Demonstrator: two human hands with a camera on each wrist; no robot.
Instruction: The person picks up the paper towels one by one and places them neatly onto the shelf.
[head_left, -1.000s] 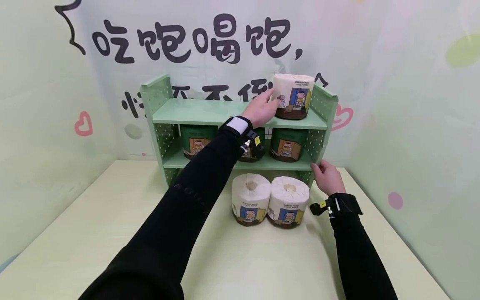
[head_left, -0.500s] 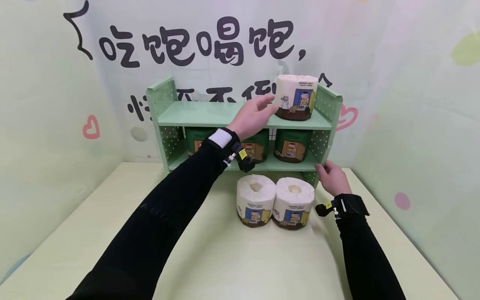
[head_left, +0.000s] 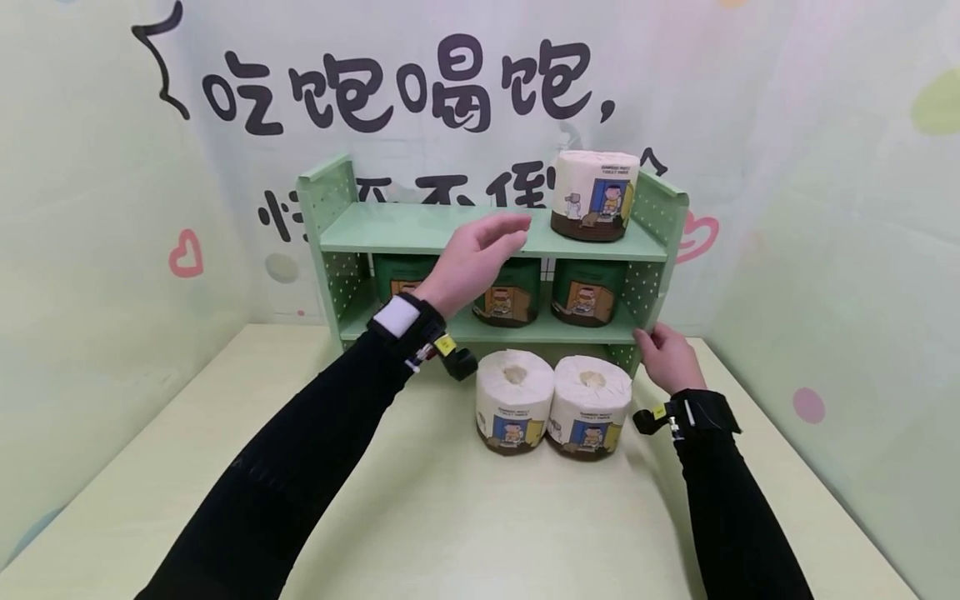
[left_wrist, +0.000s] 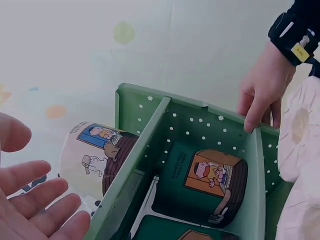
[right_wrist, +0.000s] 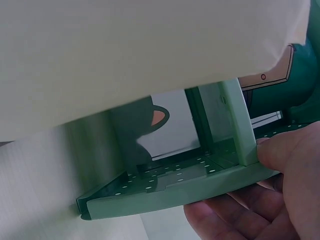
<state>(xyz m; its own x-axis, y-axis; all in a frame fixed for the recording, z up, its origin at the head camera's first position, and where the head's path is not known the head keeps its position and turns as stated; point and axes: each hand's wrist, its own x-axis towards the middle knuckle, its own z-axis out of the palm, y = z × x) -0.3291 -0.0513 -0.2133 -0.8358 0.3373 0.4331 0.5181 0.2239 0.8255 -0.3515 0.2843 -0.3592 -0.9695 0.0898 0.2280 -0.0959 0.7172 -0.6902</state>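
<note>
From the head camera, the left hand hangs in front of the shelf with its fingers straight and loosely apart, holding nothing. The cream paper roll stands upright on the top board at the right end, up and to the right of those fingertips, apart from them. The right hand holds the shelf's lower right corner; two more rolls stand on the table just left of it.

The left wrist camera shows open fingers short of the roll.

The right wrist camera shows the thumb pressed on the shelf's edge, fingers curled beneath.
</note>
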